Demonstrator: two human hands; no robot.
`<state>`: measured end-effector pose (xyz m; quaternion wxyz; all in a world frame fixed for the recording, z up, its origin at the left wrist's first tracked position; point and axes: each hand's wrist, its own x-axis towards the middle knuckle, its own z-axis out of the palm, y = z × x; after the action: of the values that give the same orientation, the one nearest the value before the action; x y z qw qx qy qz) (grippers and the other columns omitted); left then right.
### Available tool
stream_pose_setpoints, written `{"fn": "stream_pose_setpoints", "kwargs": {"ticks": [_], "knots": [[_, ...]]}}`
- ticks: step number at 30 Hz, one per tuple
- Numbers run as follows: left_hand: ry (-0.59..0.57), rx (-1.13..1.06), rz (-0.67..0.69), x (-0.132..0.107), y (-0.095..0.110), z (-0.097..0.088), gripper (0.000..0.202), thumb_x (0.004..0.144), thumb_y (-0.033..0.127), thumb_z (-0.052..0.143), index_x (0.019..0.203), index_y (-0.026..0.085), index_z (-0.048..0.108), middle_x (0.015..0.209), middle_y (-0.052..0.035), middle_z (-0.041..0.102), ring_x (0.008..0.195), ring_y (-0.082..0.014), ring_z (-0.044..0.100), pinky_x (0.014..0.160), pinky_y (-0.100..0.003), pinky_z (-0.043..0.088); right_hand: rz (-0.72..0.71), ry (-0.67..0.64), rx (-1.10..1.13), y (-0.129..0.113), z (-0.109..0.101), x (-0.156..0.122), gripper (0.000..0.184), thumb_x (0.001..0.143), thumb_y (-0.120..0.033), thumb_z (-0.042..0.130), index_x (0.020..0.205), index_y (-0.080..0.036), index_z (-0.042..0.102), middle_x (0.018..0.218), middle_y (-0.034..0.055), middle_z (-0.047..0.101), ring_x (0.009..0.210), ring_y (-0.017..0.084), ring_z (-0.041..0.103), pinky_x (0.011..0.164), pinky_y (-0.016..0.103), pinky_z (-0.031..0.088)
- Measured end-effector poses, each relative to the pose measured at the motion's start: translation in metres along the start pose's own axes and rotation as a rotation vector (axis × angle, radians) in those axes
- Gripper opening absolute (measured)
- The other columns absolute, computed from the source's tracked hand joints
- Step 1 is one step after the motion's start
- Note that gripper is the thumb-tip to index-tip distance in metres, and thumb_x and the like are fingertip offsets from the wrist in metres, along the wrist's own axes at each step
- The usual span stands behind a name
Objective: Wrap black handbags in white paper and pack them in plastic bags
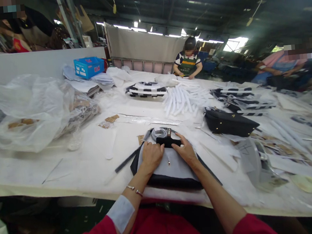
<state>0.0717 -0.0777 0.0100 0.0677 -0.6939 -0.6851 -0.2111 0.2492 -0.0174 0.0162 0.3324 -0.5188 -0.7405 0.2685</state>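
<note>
A grey-and-black handbag lies flat on the white table right in front of me. My left hand rests on its upper left part with the fingers curled down onto the fabric. My right hand presses on the upper right, fingers reaching to the black top edge by the metal clasp. A coiled grey strap sits just beyond the bag's top. A dark strap runs off to the left from under my left hand.
A finished black bag lies to the right, white rolled paper pieces behind it. Big clear plastic bags fill the left side, a blue box at the back. Striped bags and other people working sit at the far and right edges.
</note>
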Motion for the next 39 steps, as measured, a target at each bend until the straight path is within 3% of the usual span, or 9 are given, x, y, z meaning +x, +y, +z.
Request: {"fn": "stream_pose_setpoints", "kwargs": {"ticks": [3, 6, 10, 17, 20, 25, 32, 36, 39], "knots": [[0.035, -0.024, -0.024, -0.003, 0.0, -0.002, 0.037, 0.095, 0.028, 0.044, 0.078, 0.009, 0.071, 0.08, -0.017, 0.071, 0.087, -0.0283, 0.063, 0.098, -0.051, 0.036, -0.162, -0.007, 0.121, 0.0, -0.004, -0.005, 0.031, 0.078, -0.032, 0.059, 0.106, -0.022, 0.069, 0.095, 0.0039, 0.069, 0.09, 0.022, 0.064, 0.085, 0.038, 0.051], [0.074, -0.055, -0.052, -0.006, 0.0, -0.003, 0.028, 0.09, 0.023, 0.049, 0.079, 0.01, 0.071, 0.083, -0.0158, 0.07, 0.093, -0.0293, 0.062, 0.111, -0.055, 0.024, -0.36, 0.044, 0.096, -0.001, -0.001, -0.012, 0.014, 0.078, -0.024, 0.057, 0.086, -0.021, 0.068, 0.095, 0.0053, 0.068, 0.095, 0.022, 0.063, 0.092, 0.041, 0.048], [0.122, -0.121, -0.112, -0.008, -0.007, -0.001, 0.021, 0.085, 0.012, 0.046, 0.08, 0.012, 0.066, 0.083, -0.0133, 0.068, 0.092, -0.0283, 0.061, 0.112, -0.055, 0.025, -0.511, 0.034, 0.018, -0.005, 0.002, -0.022, 0.009, 0.082, -0.024, 0.061, 0.091, -0.021, 0.062, 0.097, 0.0061, 0.069, 0.096, 0.023, 0.063, 0.095, 0.043, 0.046], [0.222, -0.277, -0.208, -0.005, -0.024, 0.001, 0.034, 0.083, 0.001, 0.031, 0.099, 0.015, 0.057, 0.094, -0.01, 0.066, 0.094, -0.0228, 0.06, 0.096, -0.042, 0.043, -0.721, -0.092, -0.186, -0.013, -0.011, -0.028, 0.028, 0.088, -0.029, 0.065, 0.116, -0.023, 0.066, 0.098, 0.0082, 0.065, 0.093, 0.024, 0.061, 0.087, 0.042, 0.049], [0.23, -0.311, -0.163, -0.007, -0.022, 0.001, 0.031, 0.086, 0.004, 0.032, 0.098, 0.017, 0.057, 0.093, -0.007, 0.067, 0.093, -0.0215, 0.061, 0.107, -0.045, 0.034, -0.781, -0.101, -0.138, -0.018, -0.013, -0.031, 0.021, 0.088, -0.031, 0.066, 0.108, -0.024, 0.071, 0.101, 0.009, 0.066, 0.097, 0.024, 0.061, 0.088, 0.043, 0.051], [0.207, -0.33, -0.129, -0.01, -0.018, 0.002, 0.032, 0.086, 0.003, 0.031, 0.092, 0.019, 0.058, 0.082, -0.0028, 0.066, 0.082, -0.0197, 0.061, 0.112, -0.047, 0.025, -0.872, -0.248, -0.039, -0.028, -0.025, -0.039, 0.027, 0.094, -0.021, 0.057, 0.12, -0.024, 0.065, 0.104, 0.0077, 0.071, 0.103, 0.021, 0.065, 0.09, 0.039, 0.055], [0.165, -0.336, -0.144, -0.009, -0.019, 0.002, 0.028, 0.087, 0.005, 0.034, 0.09, 0.02, 0.058, 0.083, -0.003, 0.066, 0.084, -0.02, 0.062, 0.109, -0.046, 0.028, -0.735, -0.546, -0.14, -0.033, -0.039, -0.054, 0.036, 0.097, -0.033, 0.052, 0.13, -0.022, 0.061, 0.128, 0.0093, 0.066, 0.128, 0.023, 0.055, 0.108, 0.04, 0.046], [0.157, -0.333, -0.145, -0.009, -0.018, 0.001, 0.028, 0.088, 0.005, 0.033, 0.09, 0.02, 0.057, 0.081, -0.0028, 0.065, 0.084, -0.0202, 0.062, 0.11, -0.046, 0.026, -0.458, -0.555, -0.004, -0.033, -0.037, -0.061, 0.038, 0.101, -0.036, 0.04, 0.127, -0.021, 0.064, 0.129, 0.0081, 0.065, 0.128, 0.022, 0.055, 0.109, 0.041, 0.045], [0.156, -0.328, -0.144, -0.009, -0.018, 0.001, 0.028, 0.087, 0.005, 0.033, 0.09, 0.02, 0.057, 0.081, -0.0027, 0.066, 0.085, -0.0204, 0.062, 0.111, -0.046, 0.025, -0.311, -0.486, 0.122, -0.034, -0.032, -0.065, 0.03, 0.098, -0.037, 0.048, 0.106, -0.023, 0.073, 0.115, 0.0048, 0.073, 0.122, 0.024, 0.059, 0.105, 0.042, 0.049]]}}
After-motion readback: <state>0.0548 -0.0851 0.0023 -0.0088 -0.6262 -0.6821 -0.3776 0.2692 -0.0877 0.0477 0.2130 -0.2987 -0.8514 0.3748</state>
